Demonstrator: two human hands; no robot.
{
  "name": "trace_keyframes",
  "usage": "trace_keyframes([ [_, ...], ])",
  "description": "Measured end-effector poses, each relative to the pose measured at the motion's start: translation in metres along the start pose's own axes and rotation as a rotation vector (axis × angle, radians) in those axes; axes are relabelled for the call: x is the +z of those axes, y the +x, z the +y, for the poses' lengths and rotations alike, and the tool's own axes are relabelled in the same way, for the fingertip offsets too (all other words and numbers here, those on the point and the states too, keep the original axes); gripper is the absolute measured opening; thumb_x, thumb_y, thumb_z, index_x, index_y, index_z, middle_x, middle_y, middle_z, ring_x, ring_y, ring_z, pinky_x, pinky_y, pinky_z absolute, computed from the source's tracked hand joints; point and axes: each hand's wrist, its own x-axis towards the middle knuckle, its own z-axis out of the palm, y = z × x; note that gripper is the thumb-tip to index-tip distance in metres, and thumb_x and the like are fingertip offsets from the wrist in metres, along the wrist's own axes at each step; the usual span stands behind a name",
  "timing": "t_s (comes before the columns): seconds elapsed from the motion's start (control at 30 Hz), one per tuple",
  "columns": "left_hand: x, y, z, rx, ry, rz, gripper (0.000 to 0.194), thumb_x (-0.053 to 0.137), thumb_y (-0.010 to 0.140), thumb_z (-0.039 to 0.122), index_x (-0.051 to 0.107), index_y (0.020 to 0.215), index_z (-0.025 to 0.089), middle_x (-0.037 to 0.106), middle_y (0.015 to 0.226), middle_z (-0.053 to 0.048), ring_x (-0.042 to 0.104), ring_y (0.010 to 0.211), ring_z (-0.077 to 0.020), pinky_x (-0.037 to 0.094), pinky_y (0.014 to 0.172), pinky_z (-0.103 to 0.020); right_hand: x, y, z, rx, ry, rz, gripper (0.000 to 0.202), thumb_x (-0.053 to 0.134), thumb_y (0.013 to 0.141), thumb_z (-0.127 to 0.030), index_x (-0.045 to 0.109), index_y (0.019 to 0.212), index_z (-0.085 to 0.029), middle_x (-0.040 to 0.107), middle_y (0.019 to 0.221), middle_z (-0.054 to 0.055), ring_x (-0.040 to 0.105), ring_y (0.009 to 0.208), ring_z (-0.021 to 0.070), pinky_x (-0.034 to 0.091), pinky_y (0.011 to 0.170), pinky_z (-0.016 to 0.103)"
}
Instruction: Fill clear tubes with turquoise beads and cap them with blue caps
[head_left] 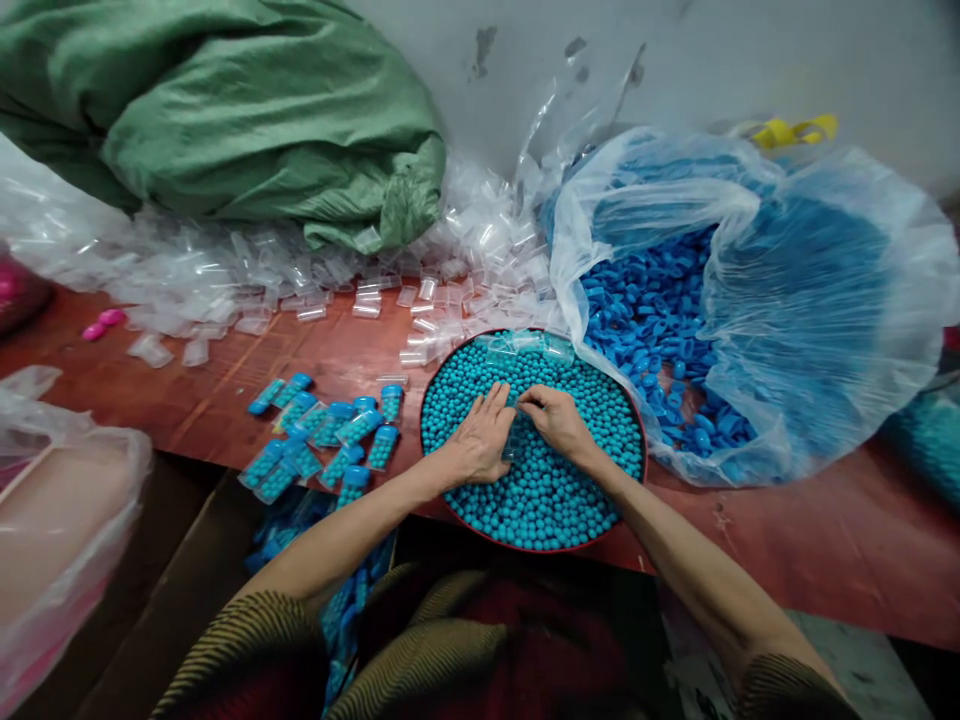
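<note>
A round red-rimmed tray (pixel 643 450) is full of turquoise beads (pixel 540 510). Over its middle, my left hand (pixel 480 440) is closed around a small clear plastic vial (pixel 514 440), partly hidden by my fingers. My right hand (pixel 553 420) is beside it, thumb and fingertips pinched together near the vial's upper end. What those fingertips hold, if anything, is too small to make out. More clear vials (pixel 517 345) lie on the beads at the tray's far side. Left of the tray are several bead-filled vials with blue caps (pixel 360 425).
Loose clear vials (pixel 480 240) are heaped along the wall, with a green sack (pixel 285 130) on top. At the right, an open plastic bag (pixel 802 290) holds blue caps (pixel 645 300). Filled vials (pixel 341 610) also sit below the red table's (pixel 780 540) front edge.
</note>
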Motion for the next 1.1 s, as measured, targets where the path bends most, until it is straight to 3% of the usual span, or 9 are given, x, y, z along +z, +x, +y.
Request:
trace_keyframes([
  [0.13, 0.001, 0.0, -0.005, -0.023, -0.05, -0.019, 0.071, 0.064, 0.067, 0.021, 0.035, 0.13, 0.009, 0.034, 0.143, -0.026, 0.03, 0.136, -0.0386, 0.027, 0.108, -0.056, 0.01, 0.001, 0.0, 0.056, 0.076, -0.05, 0.019, 0.049, 0.081, -0.022, 0.066, 0.076, -0.02, 0.07, 0.076, 0.001, 0.063, 0.073, 0.016, 0.047, 0.074, 0.028],
  [0.27, -0.004, 0.003, -0.006, -0.107, -0.141, -0.06, 0.098, 0.067, 0.063, 0.024, 0.014, 0.144, 0.013, 0.034, 0.144, -0.023, 0.036, 0.132, -0.0372, 0.033, 0.105, -0.055, 0.008, 0.0, 0.0, 0.0, -0.117, -0.16, 0.027, 0.043, 0.084, -0.016, 0.068, 0.079, -0.02, 0.072, 0.078, 0.002, 0.064, 0.075, 0.0175, 0.046, 0.072, 0.027],
  [0.33, -0.009, 0.005, -0.002, -0.156, -0.136, -0.111, 0.103, 0.069, 0.061, 0.028, 0.011, 0.144, 0.011, 0.034, 0.144, -0.024, 0.036, 0.131, -0.0378, 0.034, 0.104, -0.053, 0.008, -0.002, -0.002, -0.039, -0.261, -0.183, 0.029, 0.04, 0.085, -0.015, 0.069, 0.085, -0.02, 0.071, 0.081, 0.004, 0.065, 0.079, 0.0184, 0.045, 0.071, 0.026],
  [0.47, -0.017, 0.008, 0.011, -0.225, -0.024, -0.159, 0.088, 0.067, 0.062, 0.031, 0.026, 0.138, 0.013, 0.044, 0.135, -0.018, 0.041, 0.125, -0.0353, 0.038, 0.1, -0.051, 0.012, -0.005, -0.005, 0.015, -0.439, -0.138, 0.029, 0.04, 0.089, -0.019, 0.069, 0.096, -0.019, 0.072, 0.089, 0.008, 0.065, 0.085, 0.02, 0.045, 0.073, 0.027],
  [0.63, -0.018, 0.014, 0.025, -0.249, 0.094, -0.178, 0.072, 0.065, 0.064, 0.029, 0.036, 0.127, 0.01, 0.048, 0.126, -0.018, 0.045, 0.118, -0.0328, 0.043, 0.094, -0.047, 0.018, -0.001, -0.006, 0.086, -0.399, -0.083, 0.041, 0.038, 0.09, -0.018, 0.054, 0.128, -0.013, 0.073, 0.092, 0.009, 0.067, 0.086, 0.0207, 0.048, 0.079, 0.03],
  [0.73, -0.016, 0.014, 0.028, -0.255, 0.138, -0.142, 0.056, 0.058, 0.068, 0.023, 0.042, 0.12, 0.009, 0.052, 0.118, -0.016, 0.049, 0.111, -0.0314, 0.044, 0.091, -0.045, 0.015, -0.009, -0.008, 0.001, -0.413, 0.017, 0.04, 0.035, 0.091, -0.019, 0.058, 0.123, -0.014, 0.072, 0.099, 0.011, 0.065, 0.09, 0.0225, 0.049, 0.082, 0.034],
  [0.83, -0.019, 0.006, 0.025, -0.267, 0.157, -0.077, 0.053, 0.056, 0.069, 0.02, 0.043, 0.119, 0.011, 0.053, 0.116, -0.015, 0.05, 0.108, -0.0305, 0.044, 0.091, -0.044, 0.001, -0.035, -0.011, -0.214, -0.397, 0.07, 0.032, 0.041, 0.093, -0.03, 0.064, 0.112, -0.017, 0.068, 0.103, 0.012, 0.06, 0.096, 0.0227, 0.047, 0.087, 0.037],
  [0.97, -0.029, -0.015, 0.011, -0.319, 0.191, -0.03, 0.056, 0.059, 0.066, 0.023, 0.043, 0.118, 0.012, 0.053, 0.115, -0.015, 0.049, 0.108, -0.0312, 0.042, 0.094, -0.044, -0.016, -0.074, -0.013, -0.6, -0.459, -0.282, 0.034, 0.05, 0.089, -0.045, 0.064, 0.111, -0.022, 0.063, 0.114, 0.012, 0.051, 0.114, 0.0285, 0.037, 0.099, 0.051],
  [1.1, -0.029, -0.025, 0.002, -0.357, 0.227, -0.09, 0.057, 0.059, 0.065, 0.022, 0.043, 0.118, 0.012, 0.053, 0.115, -0.015, 0.049, 0.109, -0.0322, 0.042, 0.092, -0.045, -0.012, -0.072, -0.008, -0.651, -0.582, -0.465, 0.033, 0.051, 0.089, -0.037, 0.061, 0.118, -0.024, 0.055, 0.127, 0.012, 0.037, 0.129, 0.0328, 0.024, 0.105, 0.06],
])
